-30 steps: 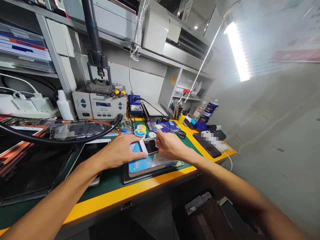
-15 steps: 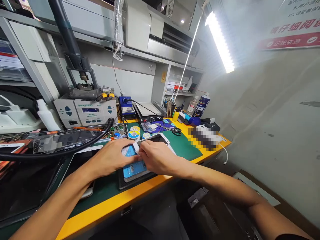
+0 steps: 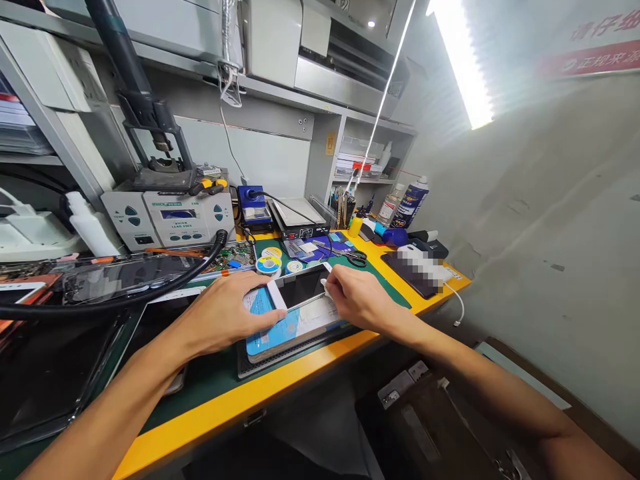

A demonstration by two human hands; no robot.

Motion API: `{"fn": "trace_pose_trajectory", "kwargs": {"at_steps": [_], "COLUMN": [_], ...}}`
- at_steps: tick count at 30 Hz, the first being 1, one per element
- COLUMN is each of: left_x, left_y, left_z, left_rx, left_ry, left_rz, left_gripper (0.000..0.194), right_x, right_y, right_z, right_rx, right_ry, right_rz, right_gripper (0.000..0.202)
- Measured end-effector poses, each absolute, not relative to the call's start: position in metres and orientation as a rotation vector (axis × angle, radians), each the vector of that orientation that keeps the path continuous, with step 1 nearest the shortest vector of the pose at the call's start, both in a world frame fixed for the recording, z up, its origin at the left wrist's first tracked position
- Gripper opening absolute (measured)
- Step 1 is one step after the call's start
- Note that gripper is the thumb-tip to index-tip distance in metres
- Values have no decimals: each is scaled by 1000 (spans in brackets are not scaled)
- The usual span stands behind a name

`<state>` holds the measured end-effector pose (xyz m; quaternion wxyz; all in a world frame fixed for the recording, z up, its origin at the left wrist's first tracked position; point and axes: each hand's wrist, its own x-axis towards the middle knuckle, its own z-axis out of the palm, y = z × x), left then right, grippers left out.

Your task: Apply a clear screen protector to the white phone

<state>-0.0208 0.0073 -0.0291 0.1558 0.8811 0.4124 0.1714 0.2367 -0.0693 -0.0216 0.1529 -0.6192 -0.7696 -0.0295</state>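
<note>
A white-framed smartphone [image 3: 301,285] with a dark screen lies on a blue-and-white book-like stack [image 3: 273,335]. My left hand [image 3: 233,308] grips the phone's left end, thumb along the near edge and fingers at the far side. At the right end my right hand [image 3: 357,297] is closed around a small white wipe [image 3: 324,285], mostly hidden by the fingers, against the screen. Under the stack is a dark textured pad [image 3: 245,365] on the green mat [image 3: 213,373].
Behind the phone stand solder spools [image 3: 269,265] and scissors [image 3: 356,257]. A grey hot-air station [image 3: 170,223] with a black hose [image 3: 200,273] is at left. Another white phone [image 3: 173,295] lies beside my left arm. Bottles [image 3: 411,202] stand at right. A yellow table edge [image 3: 215,410] runs in front.
My right hand has slid right along the phone, from near its left end to its right end, uncovering the screen. My left hand stays on the phone. The view has shifted slightly.
</note>
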Motion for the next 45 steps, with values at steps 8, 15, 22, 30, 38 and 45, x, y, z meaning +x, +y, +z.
{"fn": "trace_pose_trajectory", "kwargs": {"at_steps": [8,15,22,30,38,45], "left_x": [-21,-20,-21,-20,-21,-21], "left_y": [9,9,8,9,10,9], "left_z": [-32,-31,-30,-31,-36,-36], "left_rx": [2508,2529,2530,2548,2532,2574], "left_ry": [1184,1149,1162,1155,1182,1147], "left_rz": [494,523,531,546,558,571], "left_gripper": [72,68,68,64,71,65], "right_x": [262,262,264,270,244,253], "right_y": [-59,-26,1,-4,-28,-116], "right_z": [-13,-6,-11,-12,-15,13], "right_rx": [-1820,-1771,-1625,-1399,-1326,-1208], "right_ry": [-2104,-2169,-2191,-2249,-2305,-1969], "right_rz": [60,108,138,230,157,1195], "right_gripper": [10,6,10,12,8,18]}}
